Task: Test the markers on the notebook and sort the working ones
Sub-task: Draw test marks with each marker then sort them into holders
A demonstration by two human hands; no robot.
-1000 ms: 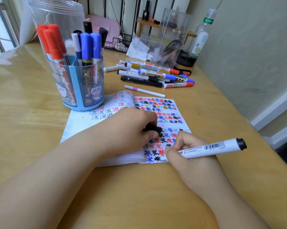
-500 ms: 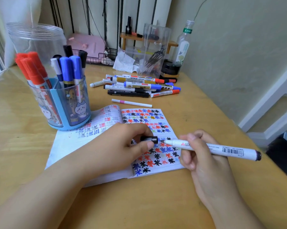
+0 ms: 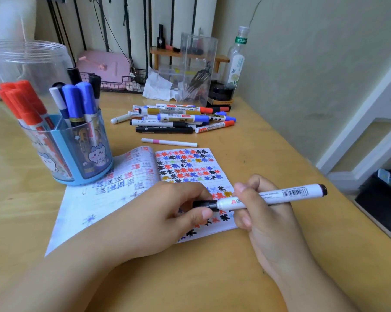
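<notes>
My right hand (image 3: 264, 212) grips a white marker (image 3: 280, 195) with a black end, held level just above the open notebook (image 3: 127, 176). My left hand (image 3: 167, 212) pinches its black cap (image 3: 204, 204), which sits on the marker's tip. The notebook's right page is covered with red, blue and black star marks. A blue and clear pen holder (image 3: 77, 149) at the left holds several red, blue and black markers. A pile of loose markers (image 3: 176, 119) lies beyond the notebook, with a thin white and pink pen (image 3: 169, 142) in front of it.
A big clear jar (image 3: 25, 61) stands behind the holder. At the back are a wire basket (image 3: 113, 83), crumpled tissue (image 3: 157, 86), a clear box (image 3: 195, 68) and a glass bottle (image 3: 237, 61). The wall and the table's edge run along the right.
My right hand lifted the marker off the page and turned it level. The tip met the cap in my left hand, and the cap now sits on it.
</notes>
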